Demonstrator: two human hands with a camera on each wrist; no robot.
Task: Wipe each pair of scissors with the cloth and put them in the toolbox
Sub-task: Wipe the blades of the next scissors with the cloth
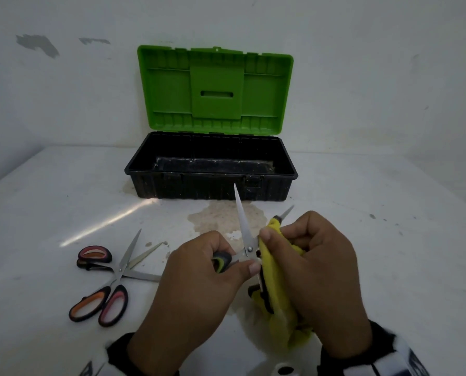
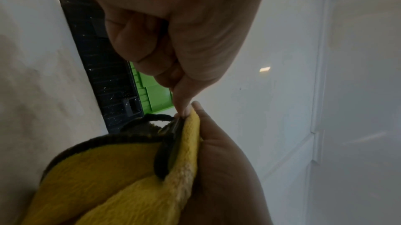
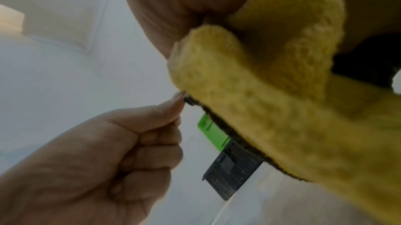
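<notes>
My left hand [image 1: 236,263] grips the black-and-green handle of an opened pair of scissors [image 1: 243,226]. One bare blade points up toward the toolbox. My right hand [image 1: 305,253] holds the yellow cloth [image 1: 276,283] folded round the other blade, whose tip sticks out beyond the cloth. The right thumb presses the cloth close to the pivot. In the left wrist view the cloth [image 2: 121,182] fills the lower left beneath my closed left hand [image 2: 173,43]. The black toolbox [image 1: 283,185] stands open behind, its green lid [image 1: 215,88] upright and its inside bare.
Two more pairs of scissors lie crossed on the white table at the left: one with orange-and-black handles [image 1: 99,305], one with pink-and-black handles [image 1: 95,255]. A brownish stain [image 1: 221,217] marks the table before the toolbox. A white wall rises behind.
</notes>
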